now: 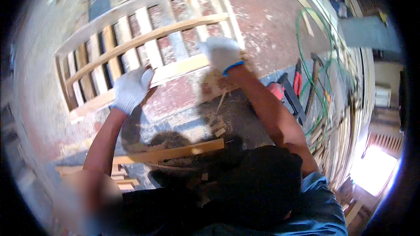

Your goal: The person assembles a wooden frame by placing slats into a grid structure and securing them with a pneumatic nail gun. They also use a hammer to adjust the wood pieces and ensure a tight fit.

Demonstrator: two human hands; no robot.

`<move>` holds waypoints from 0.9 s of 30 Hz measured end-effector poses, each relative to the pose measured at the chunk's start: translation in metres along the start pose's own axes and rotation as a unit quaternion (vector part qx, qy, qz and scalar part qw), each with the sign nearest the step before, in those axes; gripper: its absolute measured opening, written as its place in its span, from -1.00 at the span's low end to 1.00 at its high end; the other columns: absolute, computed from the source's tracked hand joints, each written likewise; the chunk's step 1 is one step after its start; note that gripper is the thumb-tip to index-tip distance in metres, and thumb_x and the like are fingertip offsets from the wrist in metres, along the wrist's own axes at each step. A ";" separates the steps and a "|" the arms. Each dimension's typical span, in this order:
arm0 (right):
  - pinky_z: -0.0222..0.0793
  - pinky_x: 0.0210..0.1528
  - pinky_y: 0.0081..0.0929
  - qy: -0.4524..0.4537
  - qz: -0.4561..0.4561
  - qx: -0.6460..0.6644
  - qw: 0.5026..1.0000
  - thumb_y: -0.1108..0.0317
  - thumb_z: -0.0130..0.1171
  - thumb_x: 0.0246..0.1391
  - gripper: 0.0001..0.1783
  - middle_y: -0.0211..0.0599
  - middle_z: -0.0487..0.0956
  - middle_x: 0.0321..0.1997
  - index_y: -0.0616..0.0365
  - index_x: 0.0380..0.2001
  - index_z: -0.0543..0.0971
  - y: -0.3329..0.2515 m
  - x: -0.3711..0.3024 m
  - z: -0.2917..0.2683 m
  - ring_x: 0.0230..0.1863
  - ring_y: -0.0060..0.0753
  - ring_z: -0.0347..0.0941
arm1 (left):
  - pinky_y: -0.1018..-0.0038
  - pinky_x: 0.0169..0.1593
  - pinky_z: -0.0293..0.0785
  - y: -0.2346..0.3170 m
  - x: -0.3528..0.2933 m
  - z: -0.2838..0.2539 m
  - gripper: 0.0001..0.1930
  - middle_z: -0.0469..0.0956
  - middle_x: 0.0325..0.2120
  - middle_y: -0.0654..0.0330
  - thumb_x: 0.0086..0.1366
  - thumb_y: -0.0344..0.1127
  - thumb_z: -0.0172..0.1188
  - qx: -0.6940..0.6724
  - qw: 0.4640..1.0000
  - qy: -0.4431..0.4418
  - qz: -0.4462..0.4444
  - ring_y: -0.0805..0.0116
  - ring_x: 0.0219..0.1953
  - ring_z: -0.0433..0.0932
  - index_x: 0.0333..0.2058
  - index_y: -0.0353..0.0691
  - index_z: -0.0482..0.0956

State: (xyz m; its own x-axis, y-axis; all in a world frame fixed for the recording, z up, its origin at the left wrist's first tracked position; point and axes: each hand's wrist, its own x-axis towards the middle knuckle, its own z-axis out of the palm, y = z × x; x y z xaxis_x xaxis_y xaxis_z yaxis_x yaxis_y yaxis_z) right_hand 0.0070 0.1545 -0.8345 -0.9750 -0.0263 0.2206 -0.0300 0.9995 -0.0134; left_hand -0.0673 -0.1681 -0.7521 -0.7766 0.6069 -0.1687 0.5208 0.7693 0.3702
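A slatted wooden frame (148, 35) lies on the floor in front of me, with pale cross slats between long rails. A lengthwise strip (144, 39) runs across its slats. My left hand (132, 88), in a white knit glove, is closed over the near rail, left of its middle. At the near right end of that rail is my right hand (222, 53), in a white glove with a blue cuff. It rests on or just above the wood; its fingers are smeared by motion, so their grip does not show.
Right of my right forearm lie a black and red power tool (291, 98), a red-handled tool (298, 78), a hammer (312, 81) and a looped green hose (299, 30). A loose board (175, 152) and wood scraps (124, 182) lie close to me. Long timber strips (345, 135) are stacked at the right.
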 end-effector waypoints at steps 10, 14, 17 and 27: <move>0.52 -0.16 0.10 -0.073 0.125 0.190 0.971 -0.03 -0.05 0.31 -0.47 0.03 0.69 -0.37 0.14 -0.42 0.71 -0.023 -0.005 -0.053 -0.31 0.16 0.65 | 0.03 -0.03 0.52 0.030 0.000 -0.046 -0.45 0.64 -0.18 -0.13 0.50 0.19 -0.07 0.069 0.986 -0.116 0.097 -0.21 -0.10 0.62 -0.09 -0.20 0.65; 0.54 -0.18 0.10 -0.088 0.121 0.202 0.968 -0.02 -0.01 0.28 -0.49 0.06 0.70 -0.38 0.14 -0.42 0.73 -0.020 -0.005 -0.061 -0.32 0.16 0.67 | 0.00 0.06 0.50 0.082 0.015 -0.036 -0.40 0.60 -0.05 -0.13 0.44 0.22 0.05 0.051 0.984 -0.121 0.120 -0.23 -0.01 0.59 0.23 -0.10 0.50; 0.56 -0.19 0.10 -0.106 0.115 0.206 0.966 0.02 0.02 0.25 -0.53 0.04 0.71 -0.37 0.13 -0.40 0.75 -0.022 -0.002 -0.063 -0.30 0.13 0.69 | -0.04 0.09 0.49 0.093 0.026 -0.003 -0.29 0.55 0.01 -0.17 0.39 0.26 0.10 0.060 0.981 -0.130 0.127 -0.29 0.03 0.56 0.31 -0.10 0.35; 0.58 -0.23 0.07 -0.111 0.095 0.180 0.973 0.08 0.00 0.23 -0.56 0.02 0.72 -0.33 0.12 -0.37 0.77 -0.022 -0.001 -0.050 -0.29 0.09 0.70 | 0.04 -0.03 0.54 0.102 0.030 0.021 -0.27 0.58 -0.12 -0.05 0.31 0.28 0.19 0.054 0.985 -0.046 0.156 -0.16 -0.08 0.61 0.24 -0.16 0.43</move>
State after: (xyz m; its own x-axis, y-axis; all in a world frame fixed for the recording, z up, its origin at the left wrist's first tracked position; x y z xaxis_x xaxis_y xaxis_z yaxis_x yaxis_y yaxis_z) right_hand 0.0198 0.1337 -0.7857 -0.9928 0.1144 -0.0354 0.1192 0.9162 -0.3827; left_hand -0.0299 -0.0671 -0.7386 -0.5404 0.8284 -0.1471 0.7672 0.5570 0.3180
